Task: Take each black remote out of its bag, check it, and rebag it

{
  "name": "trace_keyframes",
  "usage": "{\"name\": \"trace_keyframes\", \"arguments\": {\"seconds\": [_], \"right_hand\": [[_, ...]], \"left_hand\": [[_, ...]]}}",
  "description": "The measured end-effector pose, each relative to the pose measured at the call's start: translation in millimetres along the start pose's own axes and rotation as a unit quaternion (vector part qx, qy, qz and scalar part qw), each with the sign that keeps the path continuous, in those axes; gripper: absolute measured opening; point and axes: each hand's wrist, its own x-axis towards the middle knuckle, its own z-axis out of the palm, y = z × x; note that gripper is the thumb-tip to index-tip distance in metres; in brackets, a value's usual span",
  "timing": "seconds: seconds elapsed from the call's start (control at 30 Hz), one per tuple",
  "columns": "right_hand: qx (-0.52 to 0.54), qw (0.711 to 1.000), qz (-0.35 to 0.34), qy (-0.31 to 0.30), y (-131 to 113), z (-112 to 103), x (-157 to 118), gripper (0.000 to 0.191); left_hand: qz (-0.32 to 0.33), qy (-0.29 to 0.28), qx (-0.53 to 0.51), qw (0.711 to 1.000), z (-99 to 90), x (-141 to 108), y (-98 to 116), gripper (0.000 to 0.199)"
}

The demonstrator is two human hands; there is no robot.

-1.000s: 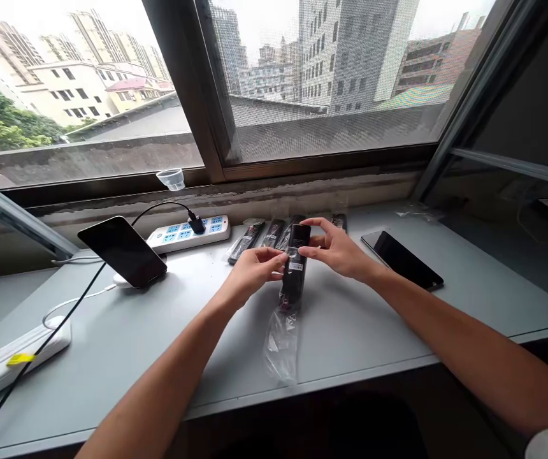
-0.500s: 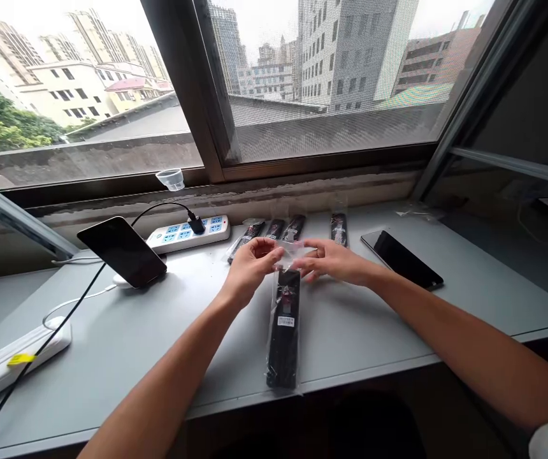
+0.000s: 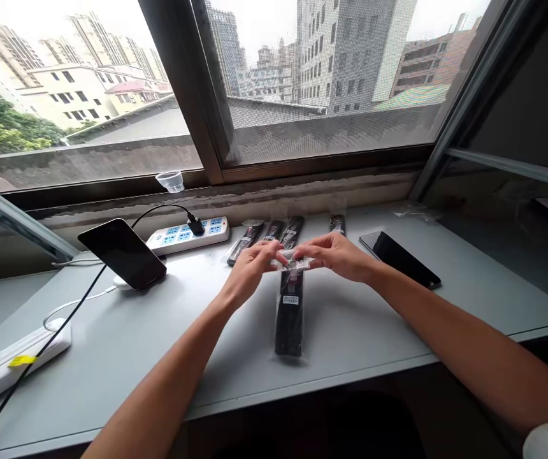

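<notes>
A long black packaged item (image 3: 289,328) with a white barcode label lies inside a clear plastic bag (image 3: 286,255) near the middle of the desk. The exact kind of the black item cannot be made out. My left hand (image 3: 253,264) pinches the left side of the bag's top end. On the right side of that same end, my right hand (image 3: 334,255) is closed with its fingertips on the plastic. The bag's top looks folded between the two hands. Beyond my hands lie several similar bagged black items (image 3: 246,243), one of them (image 3: 337,224) apart on the right.
A tablet (image 3: 123,252) leans on a stand at the left. Behind it sits a power strip (image 3: 188,234) with a black plug; a white strip (image 3: 20,366) and cable lie front left. A dark phone-like device (image 3: 401,258) lies right. A clear cup (image 3: 171,181) stands on the sill.
The bagged black item has moved away from the desk's front edge, its lower end now farther back. The bag's top, upright before, is now folded down under my fingers.
</notes>
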Motion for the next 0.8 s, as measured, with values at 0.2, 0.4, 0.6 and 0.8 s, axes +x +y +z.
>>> {"name": "trace_keyframes", "arguments": {"seconds": [0.2, 0.4, 0.6, 0.8], "right_hand": [[-0.145, 0.980, -0.027, 0.131, 2, -13, 5, 0.034], [-0.367, 0.886, -0.062, 0.278, 15, -62, 17, 0.014], [-0.562, 0.808, -0.078, 0.157, 17, -61, 15, 0.025], [-0.651, 0.755, -0.025, 0.081, -2, -21, -7, 0.077]], "left_hand": [[0.077, 0.004, 0.200, 0.977, 13.0, -5, -11, 0.030], [0.107, -0.007, 0.397, 0.912, 11.3, 3, -7, 0.024], [0.033, 0.000, 0.579, 0.815, 25.9, 35, -2, 0.032], [-0.043, 0.001, 0.640, 0.767, 47.4, 67, -7, 0.039]]}}
